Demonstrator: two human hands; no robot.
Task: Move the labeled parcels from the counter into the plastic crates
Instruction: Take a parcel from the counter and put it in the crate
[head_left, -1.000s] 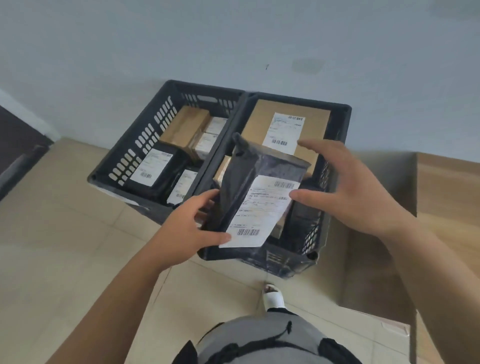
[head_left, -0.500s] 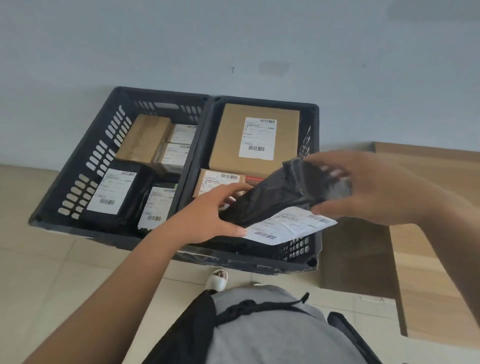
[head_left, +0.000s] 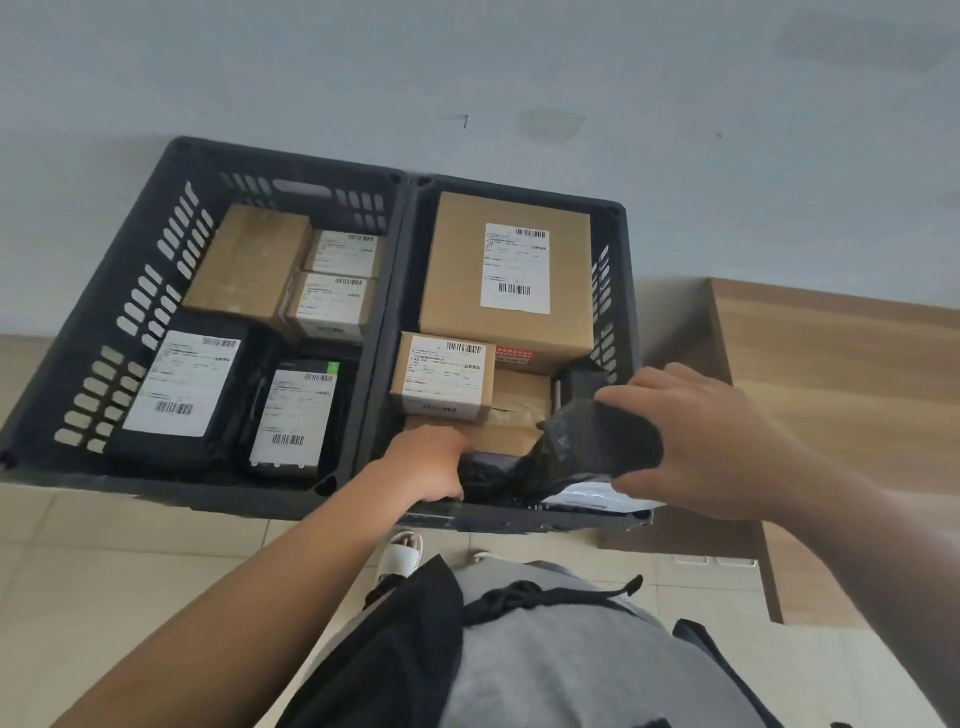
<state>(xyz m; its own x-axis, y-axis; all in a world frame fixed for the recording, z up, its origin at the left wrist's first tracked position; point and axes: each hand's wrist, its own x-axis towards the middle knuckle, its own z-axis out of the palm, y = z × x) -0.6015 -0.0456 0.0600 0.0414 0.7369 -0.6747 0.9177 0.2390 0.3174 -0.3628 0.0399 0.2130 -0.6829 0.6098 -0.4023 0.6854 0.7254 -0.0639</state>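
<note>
Lower centre of frame: left hand (head_left: 427, 467) tucked inside the right crate (head_left: 621, 291), fingers hidden behind the near rim, grip impossible to tell. Just right: right hand (head_left: 696, 441) gripping the black poly mailer (head_left: 597, 447), half lowered into that crate. Looks soft, light, slippery; best pinched along a folded edge. Farther up: labelled boxes (head_left: 511, 275).

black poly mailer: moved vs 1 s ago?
Yes. The black poly mailer has dropped from upright above the right crate to lying low at its near end, held by the right hand, the left hand at its other end.
</note>
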